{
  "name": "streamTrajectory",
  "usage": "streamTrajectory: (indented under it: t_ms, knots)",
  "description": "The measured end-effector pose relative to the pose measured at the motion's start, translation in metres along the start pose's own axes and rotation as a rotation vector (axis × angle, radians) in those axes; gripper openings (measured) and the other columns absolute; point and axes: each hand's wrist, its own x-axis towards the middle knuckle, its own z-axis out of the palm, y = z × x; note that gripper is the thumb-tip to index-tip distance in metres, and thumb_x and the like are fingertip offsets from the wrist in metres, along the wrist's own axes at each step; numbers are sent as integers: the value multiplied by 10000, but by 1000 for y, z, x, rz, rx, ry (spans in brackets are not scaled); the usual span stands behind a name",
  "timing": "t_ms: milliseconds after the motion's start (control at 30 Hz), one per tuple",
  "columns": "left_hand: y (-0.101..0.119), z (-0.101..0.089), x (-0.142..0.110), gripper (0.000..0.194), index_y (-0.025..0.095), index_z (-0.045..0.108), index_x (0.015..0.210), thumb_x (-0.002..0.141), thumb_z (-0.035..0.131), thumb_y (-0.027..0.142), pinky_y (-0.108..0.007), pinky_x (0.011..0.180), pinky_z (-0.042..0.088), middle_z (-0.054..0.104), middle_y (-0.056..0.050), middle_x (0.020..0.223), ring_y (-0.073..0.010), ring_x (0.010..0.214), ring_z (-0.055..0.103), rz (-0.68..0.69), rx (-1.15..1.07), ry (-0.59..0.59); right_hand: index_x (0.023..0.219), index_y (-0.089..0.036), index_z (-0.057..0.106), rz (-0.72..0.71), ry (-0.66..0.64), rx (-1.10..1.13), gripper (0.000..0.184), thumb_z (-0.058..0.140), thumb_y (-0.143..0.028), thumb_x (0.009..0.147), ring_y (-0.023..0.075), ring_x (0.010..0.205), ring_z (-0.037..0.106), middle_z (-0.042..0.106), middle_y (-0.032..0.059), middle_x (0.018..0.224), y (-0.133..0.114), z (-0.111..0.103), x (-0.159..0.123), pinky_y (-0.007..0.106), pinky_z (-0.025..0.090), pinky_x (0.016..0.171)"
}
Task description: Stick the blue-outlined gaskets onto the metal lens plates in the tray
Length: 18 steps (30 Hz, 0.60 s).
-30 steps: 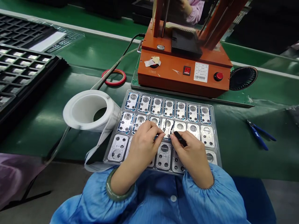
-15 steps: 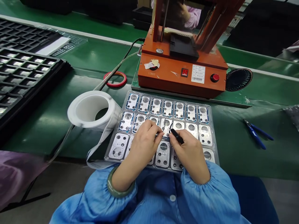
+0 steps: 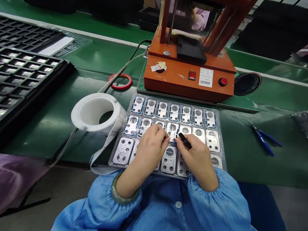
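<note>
**Workshop line, viewed from above.**
A green desk [image 3: 240, 160] with a white edge strip [image 3: 271, 77] crosses the scene above a grey floor [image 3: 64, 192]; dark crates [image 3: 115, 12] stand beyond, near a co-worker's pink sleeve [image 3: 203, 16].

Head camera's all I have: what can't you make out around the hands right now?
Head view: the tip of the slim black tool in the right hand, hidden by fingers and too small to tell.
Head view: parts of the silver metal plates, covered by the left hand.
Head view: the black grid tray, cut off by the left edge.
Head view: the pink-sleeved person, hidden by the orange machine.
</note>
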Motion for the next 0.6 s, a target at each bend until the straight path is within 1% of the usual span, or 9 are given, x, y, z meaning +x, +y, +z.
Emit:
streamTrajectory:
  t_ms: [200, 300, 467, 600]
  knots:
    - [-1, 0, 0, 68, 176, 537, 801, 864, 548, 154, -327, 720, 469, 546, -41, 869, -194, 813, 542, 8, -5, 5, 784, -197, 593, -12, -3, -66, 147, 524, -268, 892, 170, 656, 578, 608, 5, 726, -2, 2, 0, 270, 365, 552]
    - [-1, 0, -1, 61, 171, 544, 807, 867, 542, 156, -332, 711, 468, 549, -46, 871, -196, 807, 538, 13, 1, 4, 796, -200, 585, -46, -5, -123, 162, 493, -271, 909, 180, 663, 583, 611, 14, 738, -3, 3, -1, 279, 361, 545]
    - [0, 0, 0, 55, 164, 562, 815, 864, 541, 148, -336, 715, 467, 544, -59, 895, -203, 822, 535, 1, 20, -10, 845, -197, 576, -101, -29, -240, 132, 478, -249, 916, 182, 628, 575, 610, 22, 769, -4, 4, -2, 286, 331, 499]
    - [0, 0, 0, 62, 167, 572, 811, 865, 544, 157, -336, 723, 471, 541, -59, 898, -206, 834, 540, -12, 22, -12, 837, -194, 572, -84, -22, -210, 111, 494, -237, 903, 189, 635, 582, 611, 20, 768, -4, 3, -2, 287, 345, 507]
